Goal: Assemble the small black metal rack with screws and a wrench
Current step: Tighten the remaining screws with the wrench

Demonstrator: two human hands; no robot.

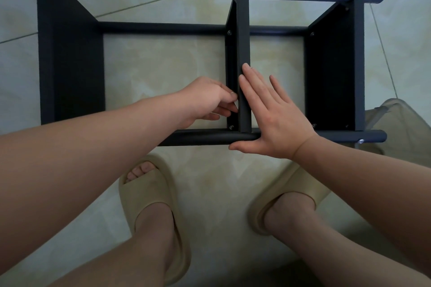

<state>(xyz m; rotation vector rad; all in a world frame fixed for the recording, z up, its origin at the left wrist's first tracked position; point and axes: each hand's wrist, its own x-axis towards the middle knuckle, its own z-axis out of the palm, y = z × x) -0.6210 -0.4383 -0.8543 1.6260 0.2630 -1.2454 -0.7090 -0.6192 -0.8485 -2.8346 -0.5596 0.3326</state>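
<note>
R hand (272,119) flat on rack (70,53) divider (243,30); L hand (205,98) maybe pinching sth.

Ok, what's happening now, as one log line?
rack: on floor | left hand: fingers at middle divider, grip unclear | right hand: flat against middle bar

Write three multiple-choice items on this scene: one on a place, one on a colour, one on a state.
1. Where does the right hand lie?
A) on the floor tiles
B) against the middle divider
C) on the far rail

2. What colour are the slippers?
A) beige
B) red
C) blue

3. How are the right hand's fingers?
A) fisted
B) straight and flat
C) round a wrench

Answers:
1 B, the palm lies flat beside the upright bar.
2 A, both are pale tan.
3 B, the fingers are extended and hold nothing.
</note>
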